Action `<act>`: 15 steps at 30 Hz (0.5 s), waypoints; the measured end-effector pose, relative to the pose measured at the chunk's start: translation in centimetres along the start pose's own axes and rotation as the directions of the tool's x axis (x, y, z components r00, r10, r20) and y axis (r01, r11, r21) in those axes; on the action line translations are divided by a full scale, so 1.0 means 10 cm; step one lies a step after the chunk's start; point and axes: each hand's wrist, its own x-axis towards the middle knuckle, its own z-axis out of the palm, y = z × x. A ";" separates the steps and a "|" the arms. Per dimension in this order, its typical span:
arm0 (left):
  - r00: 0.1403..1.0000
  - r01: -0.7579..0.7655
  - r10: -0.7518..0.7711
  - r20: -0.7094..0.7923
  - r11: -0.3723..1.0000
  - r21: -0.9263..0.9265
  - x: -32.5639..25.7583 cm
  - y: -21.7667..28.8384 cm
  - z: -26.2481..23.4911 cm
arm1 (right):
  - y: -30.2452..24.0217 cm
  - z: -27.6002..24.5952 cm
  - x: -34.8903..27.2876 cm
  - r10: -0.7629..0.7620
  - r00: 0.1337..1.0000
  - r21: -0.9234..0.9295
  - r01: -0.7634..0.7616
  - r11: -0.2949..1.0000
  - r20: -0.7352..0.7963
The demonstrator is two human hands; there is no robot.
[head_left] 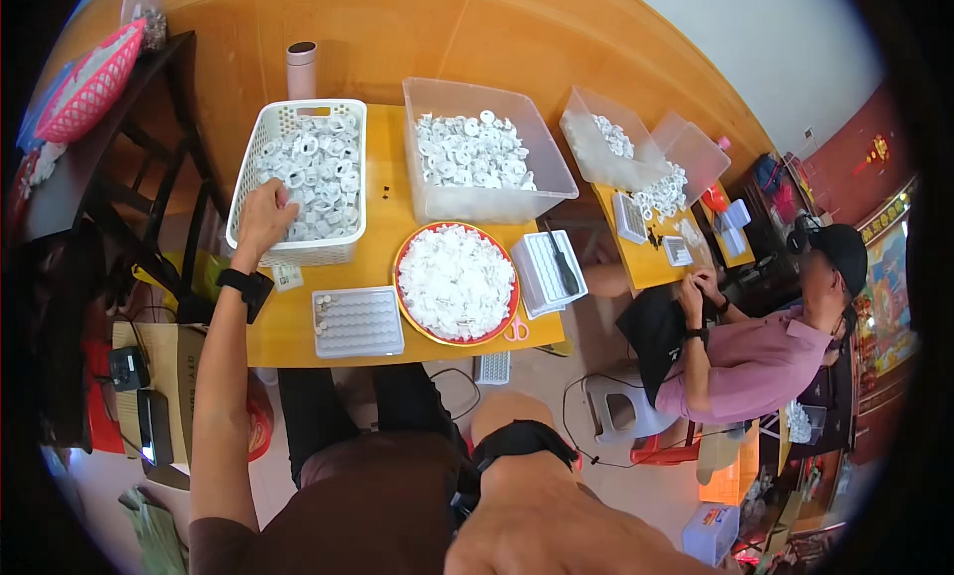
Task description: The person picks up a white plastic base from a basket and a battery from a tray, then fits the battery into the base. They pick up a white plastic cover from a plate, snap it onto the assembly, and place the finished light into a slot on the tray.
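Note:
My left hand (266, 217) is over the near left side of a white plastic basket (343, 249), fingers curled. What they hold, if anything, is hidden. Inside the basket lie many small white plastic parts (323, 167) with dark openings. My right hand (556, 535) looms large at the bottom edge, close to the camera. Its back shows, while its fingers are cut off. Between basket and table edge sits a pale ribbed tray (360, 328) with a few small round pieces at its left. A red-rimmed round plate (405, 307) heaped with white pieces (455, 282) is beside it.
A translucent bin (497, 205) of white parts stands behind the plate. To the right are a white box (545, 295), a dark-handled screwdriver (560, 262) and pink scissors (517, 328). A pink bottle (301, 70) stands behind the basket. A co-worker (755, 361) sits at another table.

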 end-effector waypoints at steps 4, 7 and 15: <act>0.997 -0.063 0.061 -0.042 0.996 -0.063 0.06 0.27 0.06 | 0.06 0.21 0.09 -0.031 0.999 0.086 0.033 0.996 -0.022; 1.000 -0.026 0.026 -0.010 0.999 -0.044 0.04 0.18 0.00 | 0.22 0.36 0.08 -0.043 0.997 0.213 0.055 0.975 -0.061; 0.996 -0.064 0.063 -0.063 0.998 -0.013 0.10 0.13 0.08 | 0.33 0.58 0.06 -0.118 0.970 0.298 0.179 0.938 -0.213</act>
